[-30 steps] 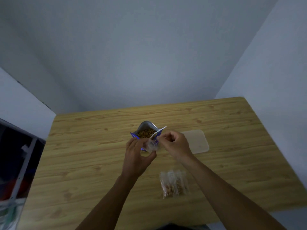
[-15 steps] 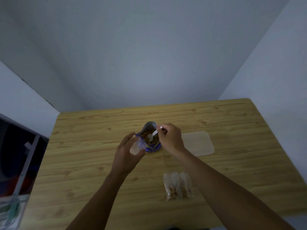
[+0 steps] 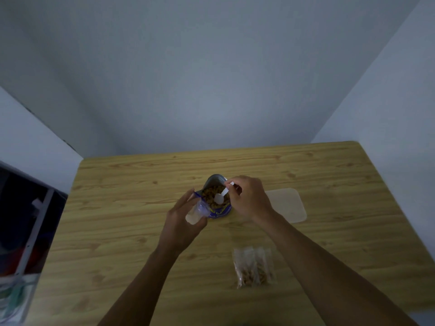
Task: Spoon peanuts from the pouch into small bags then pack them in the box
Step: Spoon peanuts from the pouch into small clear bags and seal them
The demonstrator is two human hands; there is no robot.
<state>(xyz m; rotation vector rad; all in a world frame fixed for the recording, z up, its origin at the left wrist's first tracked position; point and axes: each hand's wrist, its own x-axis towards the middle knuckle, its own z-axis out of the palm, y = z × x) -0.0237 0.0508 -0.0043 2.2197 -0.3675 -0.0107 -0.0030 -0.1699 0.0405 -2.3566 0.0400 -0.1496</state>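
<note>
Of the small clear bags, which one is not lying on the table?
The small bag in the left hand, held up beside the blue pouch. The filled bags lie flat on the table, untouched.

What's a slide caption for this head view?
Right hand holds a white spoon in the peanut pouch; left hand holds a small bag.

Wood-grain table [image 3: 122,208], 3 things on it.
Open pouch [image 3: 220,212] stands mid-table; translucent box [image 3: 289,205], perhaps just a lid, right of it; a cluster of filled small bags [image 3: 254,267] lies nearer.
</note>
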